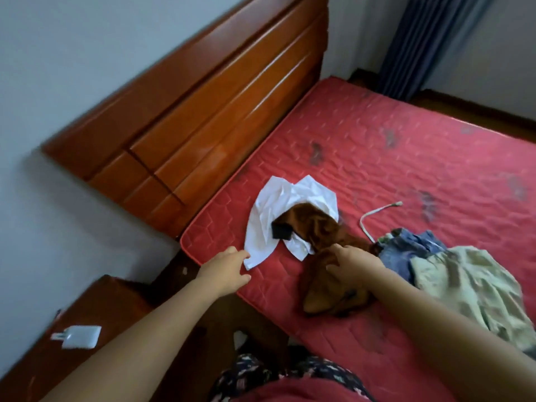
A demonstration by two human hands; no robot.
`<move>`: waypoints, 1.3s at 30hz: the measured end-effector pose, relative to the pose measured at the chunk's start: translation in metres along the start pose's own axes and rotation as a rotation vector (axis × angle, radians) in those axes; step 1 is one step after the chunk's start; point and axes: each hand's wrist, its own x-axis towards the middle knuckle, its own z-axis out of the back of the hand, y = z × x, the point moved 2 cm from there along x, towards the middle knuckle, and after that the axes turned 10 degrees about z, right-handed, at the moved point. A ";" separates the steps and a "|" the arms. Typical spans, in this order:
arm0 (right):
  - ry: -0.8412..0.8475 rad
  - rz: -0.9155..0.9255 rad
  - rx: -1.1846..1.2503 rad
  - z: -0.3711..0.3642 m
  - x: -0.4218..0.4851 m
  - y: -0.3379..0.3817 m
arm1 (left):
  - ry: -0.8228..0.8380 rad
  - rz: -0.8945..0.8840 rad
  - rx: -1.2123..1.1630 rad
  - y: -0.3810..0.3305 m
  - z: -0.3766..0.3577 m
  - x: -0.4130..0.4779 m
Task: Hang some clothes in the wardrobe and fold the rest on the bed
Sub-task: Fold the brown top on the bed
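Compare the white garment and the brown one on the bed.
The white garment lies spread flat; the brown garment is bunched. The brown garment overlaps the white one. The right hand touches brown; the left hand nears white's corner. Both lie unfolded on the bed.

right edge cutting pale green garment [470,288], brown garment [322,227] partly under right hand [356,264], bedside charger [79,337] blurred

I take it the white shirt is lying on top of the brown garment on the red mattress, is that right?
Not quite, it is the other way round. The head view shows the brown garment lying on top of the white shirt, both on the red mattress.
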 end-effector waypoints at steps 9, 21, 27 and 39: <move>-0.026 -0.280 0.122 -0.047 0.002 -0.058 | 0.135 -0.249 0.180 -0.075 -0.026 0.110; -0.015 -0.537 0.297 -0.128 0.087 -0.100 | 0.317 -0.358 0.311 -0.127 -0.114 0.251; -0.025 -0.630 0.293 -0.204 0.096 -0.180 | 0.397 -0.354 0.307 -0.181 -0.195 0.289; -0.109 -0.623 -0.089 -0.290 0.105 -0.359 | 0.069 -0.725 0.311 -0.380 -0.325 0.321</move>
